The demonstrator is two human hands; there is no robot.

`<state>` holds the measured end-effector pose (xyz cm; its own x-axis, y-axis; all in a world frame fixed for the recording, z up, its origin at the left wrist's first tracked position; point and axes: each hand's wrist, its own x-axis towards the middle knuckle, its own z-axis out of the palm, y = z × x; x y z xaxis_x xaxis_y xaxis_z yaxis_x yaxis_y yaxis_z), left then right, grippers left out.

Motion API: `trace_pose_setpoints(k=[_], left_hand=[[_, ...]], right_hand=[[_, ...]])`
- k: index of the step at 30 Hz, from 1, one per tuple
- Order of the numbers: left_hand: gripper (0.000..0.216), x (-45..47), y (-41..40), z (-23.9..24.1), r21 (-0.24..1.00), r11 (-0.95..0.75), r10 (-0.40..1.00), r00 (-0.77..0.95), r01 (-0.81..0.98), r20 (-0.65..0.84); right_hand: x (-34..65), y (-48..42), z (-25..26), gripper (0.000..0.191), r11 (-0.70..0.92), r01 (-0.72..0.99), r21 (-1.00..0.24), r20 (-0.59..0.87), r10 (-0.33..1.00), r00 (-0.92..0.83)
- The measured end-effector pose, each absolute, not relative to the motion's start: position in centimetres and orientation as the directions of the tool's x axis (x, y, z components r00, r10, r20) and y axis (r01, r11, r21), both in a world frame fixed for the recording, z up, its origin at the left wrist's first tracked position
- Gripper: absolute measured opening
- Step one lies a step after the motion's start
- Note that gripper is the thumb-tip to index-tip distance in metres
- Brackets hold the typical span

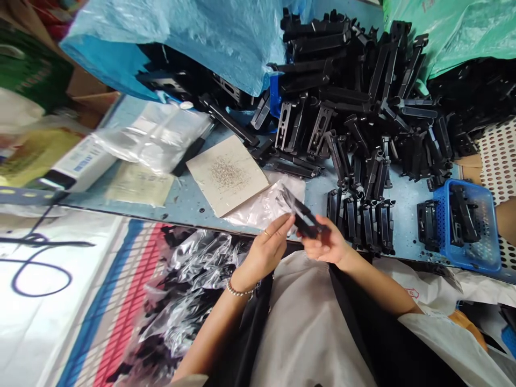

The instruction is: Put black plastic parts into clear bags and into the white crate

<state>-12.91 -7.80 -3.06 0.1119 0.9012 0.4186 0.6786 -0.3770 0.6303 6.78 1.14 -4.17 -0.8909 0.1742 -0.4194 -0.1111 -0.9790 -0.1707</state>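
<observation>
My right hand (328,244) is closed round a long black plastic part (303,216), held just above the table's near edge. My left hand (266,247) reaches in from the left, its fingertips pinched at the part's upper end; whether something small sits between them I cannot make out. A ring and a bead bracelet show on that hand. Behind the part lies a clear plastic bag (262,207). A beige card (226,174) carrying a heap of tiny metal pieces lies further left on the blue table (189,201).
A large pile of black plastic parts (355,91) fills the table's far side, with a neat row (360,223) near my right hand. A blue basket (470,226) holds more at the right. Blue and green bags lie behind; crumpled clear bags (193,285) lie at lower left.
</observation>
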Motion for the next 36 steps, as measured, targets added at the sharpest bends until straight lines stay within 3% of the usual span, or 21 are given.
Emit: trace_pose_setpoints(k=[3, 7, 12, 17, 19, 21, 24, 26, 28, 30, 32, 34, 36], left_hand=[[0.074, -12.6, -8.0, -3.9, 0.605, -0.355, 0.897, 0.078, 0.712, 0.435], [0.077, -12.6, -7.7, -4.2, 0.534, -0.357, 0.857, 0.042, 0.767, 0.513], [0.074, -12.1, -7.8, -3.9, 0.530, -0.435, 0.842, 0.120, 0.728, 0.526], [0.074, -12.3, -6.5, -5.2, 0.501, -0.299, 0.824, -0.045, 0.812, 0.565], [0.075, -12.1, -6.2, -5.5, 0.491, -0.285, 0.795, -0.083, 0.823, 0.601], [0.077, -11.6, -6.5, -5.3, 0.478, -0.314, 0.771, -0.073, 0.821, 0.632], [0.077, -10.3, -7.3, -4.2, 0.444, -0.474, 0.786, 0.138, 0.760, 0.603], [0.077, -9.6, -7.6, -3.0, 0.465, -0.564, 0.796, 0.301, 0.682, 0.525], [0.077, -9.4, -7.8, -1.4, 0.505, -0.587, 0.802, 0.370, 0.633, 0.469], [0.076, -10.3, -8.5, 0.4, 0.535, -0.571, 0.819, 0.382, 0.623, 0.429], [0.071, -12.7, -10.4, 2.0, 0.579, -0.499, 0.866, 0.353, 0.644, 0.354], [0.057, -16.1, -13.3, 2.6, 0.642, -0.322, 0.946, 0.263, 0.696, 0.190], [0.038, -19.6, -16.4, 1.8, 0.668, -0.052, 0.993, 0.108, 0.743, -0.042]], right_hand=[[7.2, 1.1, -3.6, 0.042, -0.955, -0.088, -0.285, -0.478, 0.221, -0.850], [7.4, 1.3, -3.3, 0.061, -0.976, -0.151, -0.156, -0.354, 0.198, -0.914], [7.4, 0.6, -3.3, 0.047, -0.972, -0.143, -0.186, -0.409, 0.209, -0.889], [8.6, -0.6, -3.2, 0.073, -0.975, -0.183, -0.123, -0.251, 0.209, -0.945], [8.8, -0.7, -3.2, 0.078, -0.971, -0.133, -0.200, -0.243, 0.180, -0.953], [8.7, -0.3, -2.9, 0.078, -0.919, -0.103, -0.381, -0.304, 0.230, -0.924], [8.4, 0.5, -1.7, 0.064, -0.704, 0.004, -0.711, -0.452, 0.451, -0.770], [8.2, 0.6, -0.6, 0.044, -0.544, 0.119, -0.830, -0.475, 0.580, -0.662], [8.2, 0.2, 0.8, 0.032, -0.316, 0.262, -0.912, -0.410, 0.663, -0.626], [8.3, -0.2, 2.0, 0.047, -0.034, 0.396, -0.918, -0.327, 0.631, -0.704], [8.6, 0.2, 2.9, 0.063, 0.118, 0.365, -0.924, -0.278, 0.449, -0.849], [9.2, 1.6, 3.2, 0.054, 0.205, 0.277, -0.939, -0.202, 0.325, -0.924], [9.9, 4.0, 2.8, 0.041, 0.413, 0.293, -0.862, -0.112, 0.410, -0.905]])
